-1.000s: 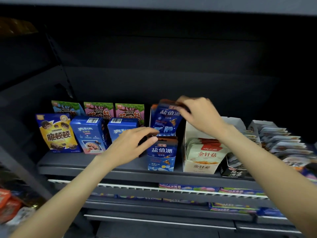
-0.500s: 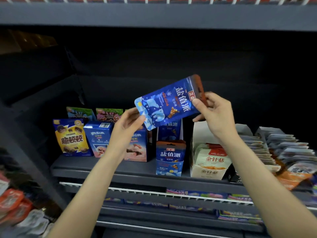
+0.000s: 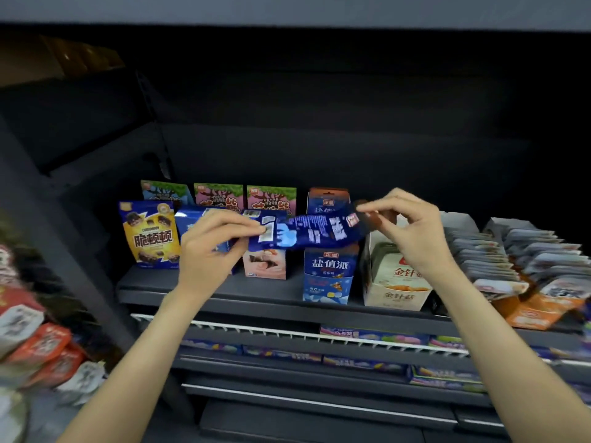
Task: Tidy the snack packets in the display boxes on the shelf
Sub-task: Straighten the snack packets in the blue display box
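Against dark shelving, the left hand (image 3: 211, 247) and right hand (image 3: 412, 228) each pinch an end of a blue packet (image 3: 307, 233), stretched flat above the blue display box (image 3: 327, 276), beside the white box (image 3: 396, 279).

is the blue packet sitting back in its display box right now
No, the blue packet is held in the air in front of the shelf, pinched at its ends by the left hand and right hand.
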The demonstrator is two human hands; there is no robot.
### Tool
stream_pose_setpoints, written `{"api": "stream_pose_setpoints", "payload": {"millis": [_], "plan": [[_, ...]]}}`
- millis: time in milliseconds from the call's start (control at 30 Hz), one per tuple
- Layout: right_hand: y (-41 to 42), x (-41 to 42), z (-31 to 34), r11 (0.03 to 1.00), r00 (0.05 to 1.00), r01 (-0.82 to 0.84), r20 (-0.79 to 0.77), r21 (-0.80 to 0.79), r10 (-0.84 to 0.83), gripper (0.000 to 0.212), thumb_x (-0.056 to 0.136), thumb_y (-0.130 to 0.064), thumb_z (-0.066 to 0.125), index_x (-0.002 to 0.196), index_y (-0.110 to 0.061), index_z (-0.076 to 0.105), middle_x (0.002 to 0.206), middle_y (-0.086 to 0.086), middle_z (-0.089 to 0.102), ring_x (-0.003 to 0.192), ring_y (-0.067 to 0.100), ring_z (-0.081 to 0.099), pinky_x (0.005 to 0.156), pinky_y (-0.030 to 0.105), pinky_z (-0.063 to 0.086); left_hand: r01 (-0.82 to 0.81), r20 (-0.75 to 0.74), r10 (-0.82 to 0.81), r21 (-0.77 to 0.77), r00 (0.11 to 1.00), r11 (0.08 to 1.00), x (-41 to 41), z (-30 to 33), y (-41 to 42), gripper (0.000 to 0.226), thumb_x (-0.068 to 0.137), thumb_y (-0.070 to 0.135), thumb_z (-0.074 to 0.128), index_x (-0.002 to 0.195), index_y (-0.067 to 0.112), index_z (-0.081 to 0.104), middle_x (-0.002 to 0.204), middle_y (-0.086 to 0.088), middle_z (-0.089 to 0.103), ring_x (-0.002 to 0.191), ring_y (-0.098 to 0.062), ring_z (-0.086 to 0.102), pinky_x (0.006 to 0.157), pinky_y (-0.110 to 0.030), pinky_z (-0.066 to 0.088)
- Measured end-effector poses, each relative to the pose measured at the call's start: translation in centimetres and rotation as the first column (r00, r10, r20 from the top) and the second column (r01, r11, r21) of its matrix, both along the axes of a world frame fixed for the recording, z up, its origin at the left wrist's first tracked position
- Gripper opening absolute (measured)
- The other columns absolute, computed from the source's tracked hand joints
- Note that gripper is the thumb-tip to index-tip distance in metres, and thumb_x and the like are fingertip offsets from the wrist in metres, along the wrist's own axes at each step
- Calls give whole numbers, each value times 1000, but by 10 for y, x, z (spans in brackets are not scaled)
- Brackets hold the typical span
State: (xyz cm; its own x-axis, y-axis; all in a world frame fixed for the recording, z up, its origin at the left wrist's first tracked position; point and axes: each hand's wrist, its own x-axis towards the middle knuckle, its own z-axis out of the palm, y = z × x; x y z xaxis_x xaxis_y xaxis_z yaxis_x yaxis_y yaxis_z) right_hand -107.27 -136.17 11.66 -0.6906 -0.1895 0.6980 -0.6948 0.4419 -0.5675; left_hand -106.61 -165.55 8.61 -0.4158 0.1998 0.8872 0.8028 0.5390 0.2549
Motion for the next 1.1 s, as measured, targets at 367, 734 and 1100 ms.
{"api": "stream_pose_setpoints", "payload": {"millis": [367, 734, 1100], "plan": [[25, 15, -20, 982, 968, -17, -242, 188, 63, 19, 87, -11, 66, 105, -6, 69, 105, 0, 67, 104, -3, 61, 84, 17, 53, -166, -479, -29, -360, 877, 918, 2, -1, -11, 9, 82, 11, 76, 91, 12, 75, 86, -3, 74, 86, -17, 61, 69, -28, 50], [25, 9, 0, 993, 990, 109, -85, -36, -112, 15, 87, -7, 65, 93, -20, 63, 102, -13, 45, 97, -5, 49, 78, 13, 48, 27, 247, -64, 150, 967, 988, -8, 2, 43, 12, 86, 8, 65, 97, 13, 63, 93, 11, 66, 89, 8, 61, 79, -15, 50], [40, -26, 17, 932, 960, 275, 118, -237, -253, 10, 95, -13, 56, 105, -11, 55, 96, -4, 62, 83, 6, 67, 52, 17, 54, 28, 639, -38, 26, 768, 999, -33, -2, 77, 39, 89, 39, 59, 125, 24, 52, 113, 14, 62, 102, 5, 57, 89, -15, 44]]}}
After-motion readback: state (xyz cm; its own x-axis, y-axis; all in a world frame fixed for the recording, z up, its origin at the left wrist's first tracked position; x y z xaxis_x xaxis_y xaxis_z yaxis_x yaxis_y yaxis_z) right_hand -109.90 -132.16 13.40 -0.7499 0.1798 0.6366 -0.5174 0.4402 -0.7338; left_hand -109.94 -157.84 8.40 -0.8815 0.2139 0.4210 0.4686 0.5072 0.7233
